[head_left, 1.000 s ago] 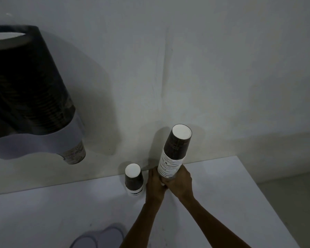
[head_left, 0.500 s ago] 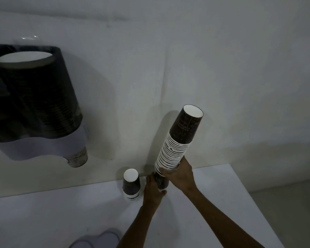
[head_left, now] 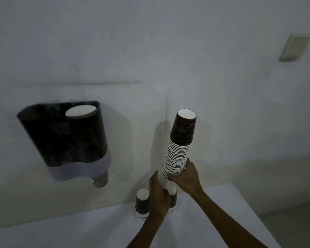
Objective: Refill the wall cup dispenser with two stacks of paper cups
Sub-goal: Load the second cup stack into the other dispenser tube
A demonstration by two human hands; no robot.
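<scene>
- The wall (head_left: 168,51) fills most of the view, pale and dimly lit, with a small rectangular plate (head_left: 293,48) fixed high on its right.
- The table (head_left: 79,233) runs along the foot of the wall, white-topped, its right corner near the right edge of the view.
- The wall cup dispenser (head_left: 66,138) hangs on the wall at the left, above the table. Its upper body is dark and see-through, its lower band is pale. The right-hand column holds a stack whose white top shows at the open top, and one cup (head_left: 101,179) pokes out below the band. The left-hand column looks dark; I cannot tell whether any cups sit in it.
- The tall stack of paper cups (head_left: 179,145) is held clear of the table, right of the dispenser and well apart from it, mouths upward and leaning slightly right.
- The right hand (head_left: 184,175) is closed around the bottom of that tall stack.
- The left hand (head_left: 158,196) sits just below and left of the stack's base, fingers loosely curled; whether it grips anything cannot be told.
- A short stack (head_left: 142,203) stands on the table just left of the left hand.
- Another short stack (head_left: 172,197) stands on the table behind the left hand, partly hidden by it.
</scene>
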